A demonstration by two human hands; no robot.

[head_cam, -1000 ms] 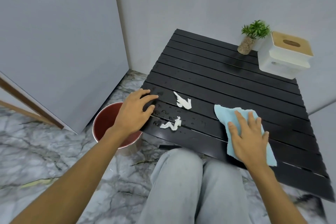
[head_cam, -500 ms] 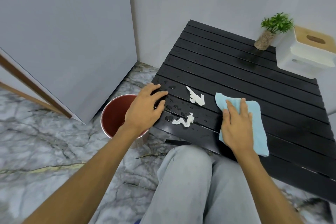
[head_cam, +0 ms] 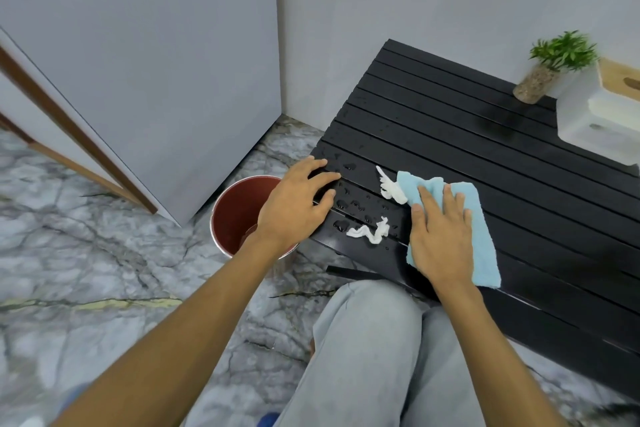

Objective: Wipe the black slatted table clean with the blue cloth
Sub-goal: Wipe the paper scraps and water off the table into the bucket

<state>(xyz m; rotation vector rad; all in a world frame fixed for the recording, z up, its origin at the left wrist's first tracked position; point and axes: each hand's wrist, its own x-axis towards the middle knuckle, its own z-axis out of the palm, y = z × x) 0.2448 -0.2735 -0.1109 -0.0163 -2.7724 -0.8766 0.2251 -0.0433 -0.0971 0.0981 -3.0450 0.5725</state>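
The black slatted table (head_cam: 485, 156) fills the right half of the view. My right hand (head_cam: 441, 236) presses flat on the blue cloth (head_cam: 479, 236) near the table's front edge. The cloth's far left corner touches one white paper scrap (head_cam: 389, 185). A second scrap (head_cam: 369, 230) lies just left of the cloth, among water drops (head_cam: 353, 208). My left hand (head_cam: 298, 210) rests flat, fingers apart, on the table's near left corner.
A red bucket (head_cam: 235, 215) stands on the marble floor below the table's left corner, under my left wrist. A small potted plant (head_cam: 550, 66) and a white tissue box (head_cam: 602, 114) sit at the table's far right. My knees are close to the front edge.
My right hand has slid the blue cloth leftward along the slats until it reached the upper paper scrap. My left hand has stayed on the corner.
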